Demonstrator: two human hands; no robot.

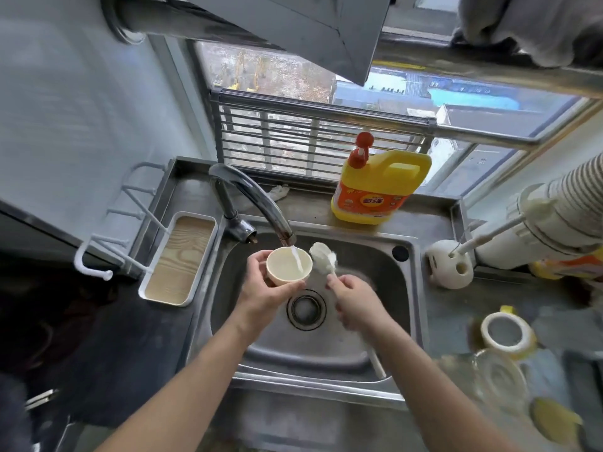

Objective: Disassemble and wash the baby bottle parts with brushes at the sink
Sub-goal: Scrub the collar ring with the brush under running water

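Observation:
Over the steel sink [375, 321], my left hand [261, 288] grips a cream bottle cap [287, 266], mouth up, under the faucet [254, 203]. A thin stream of water runs into the cap. My right hand [354, 301] grips the handle of a white sponge brush [323, 257], its head raised just right of the cap and apart from it. On the counter at the right lie a bottle collar with yellow handles [505, 332] and a clear bottle body [499, 376], both blurred.
A yellow detergent jug [375, 187] with a red pump stands behind the sink. A white round brush holder [452, 267] with a thin brush sits right of the basin. A wood-lined tray [177, 259] lies at the left. The drain [306, 308] is open.

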